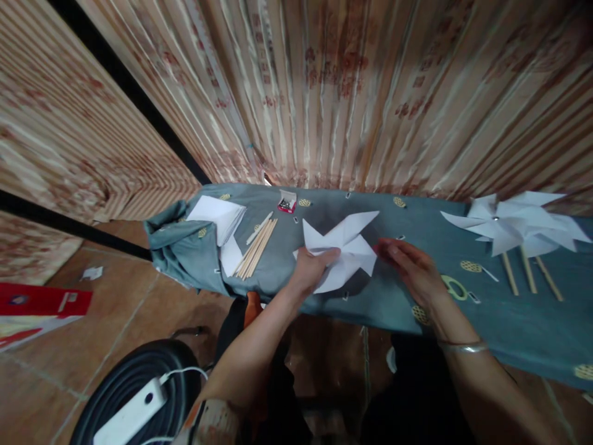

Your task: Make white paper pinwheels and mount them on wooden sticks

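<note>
A white paper pinwheel [349, 244] with folded blades is in front of me, above the cloth-covered table. My left hand [312, 269] grips it from the left, thumb pressed on its centre. Just right of the blades is my right hand [412, 269], its fingers bent and drawn together at the tips. Whether anything small sits in that pinch cannot be made out. Left of the pinwheel lie several wooden sticks [257, 248] beside a white pen [259, 227]. A small open red box [287, 202] of pins stands behind them.
Finished pinwheels [519, 222] on sticks lie at the right. Green-handled scissors [454, 287] rest near my right wrist. White paper sheets [217, 216] are stacked at the table's left end. A patterned curtain [324, 93] hangs behind; a white power bank [132, 413] lies on a round black seat [176, 358].
</note>
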### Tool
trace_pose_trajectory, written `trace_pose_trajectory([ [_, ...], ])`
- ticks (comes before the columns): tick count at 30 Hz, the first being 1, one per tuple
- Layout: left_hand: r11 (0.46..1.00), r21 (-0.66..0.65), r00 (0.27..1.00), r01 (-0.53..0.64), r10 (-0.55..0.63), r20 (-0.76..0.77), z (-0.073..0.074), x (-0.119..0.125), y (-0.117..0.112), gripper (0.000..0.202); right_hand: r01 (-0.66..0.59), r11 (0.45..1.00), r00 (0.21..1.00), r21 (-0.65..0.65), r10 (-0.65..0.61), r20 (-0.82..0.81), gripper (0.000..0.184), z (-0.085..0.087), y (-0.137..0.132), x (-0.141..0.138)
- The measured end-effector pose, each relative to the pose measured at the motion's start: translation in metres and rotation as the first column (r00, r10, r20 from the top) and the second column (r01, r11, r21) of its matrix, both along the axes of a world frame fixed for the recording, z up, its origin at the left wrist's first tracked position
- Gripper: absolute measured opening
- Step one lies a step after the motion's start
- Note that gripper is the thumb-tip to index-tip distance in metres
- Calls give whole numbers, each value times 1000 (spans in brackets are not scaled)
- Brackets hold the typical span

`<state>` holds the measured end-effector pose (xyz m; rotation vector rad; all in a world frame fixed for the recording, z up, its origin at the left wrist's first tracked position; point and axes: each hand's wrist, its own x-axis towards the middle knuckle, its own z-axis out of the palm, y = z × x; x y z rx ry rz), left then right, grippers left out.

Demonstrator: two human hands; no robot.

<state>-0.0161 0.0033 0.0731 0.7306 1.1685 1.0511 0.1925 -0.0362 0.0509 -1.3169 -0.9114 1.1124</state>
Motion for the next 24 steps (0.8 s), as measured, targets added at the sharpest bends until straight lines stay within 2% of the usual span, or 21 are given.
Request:
trace_pose_trajectory([
  [2,995,34,992,-90,86,90,9,-16,9,24,24,999,997,37,-26,68,32,-4,8,-4],
  [5,957,72,943,-280,260,206,23,-47,25,25,-105,989,944,104,67,324,22,-5,30,-24],
  [7,900,59,886,-432,412,211,33,-71,34,24,-269,957,816,109,166,554,20,1,54,-46],
  [9,816,83,810,-572,545,215,41,-93,41,28,-431,900,552,71,201,809,21,10,84,-71],
  [11,751,114,752,-650,615,236,47,-112,45,28,-463,883,474,76,175,863,21,20,117,-96],
  [13,720,104,720,-686,650,244,49,-125,46,26,-489,870,411,70,159,898,24,28,149,-121],
  [17,713,69,706,-697,667,240,50,-136,43,19,-532,846,191,-28,152,970,28,32,196,-157],
  [20,715,77,711,-695,667,222,50,-138,40,20,-536,840,96,-89,165,982,27,27,215,-170],
  [24,731,80,729,-677,652,208,48,-138,37,25,-544,824,-2,-158,187,982,23,18,227,-174],
])
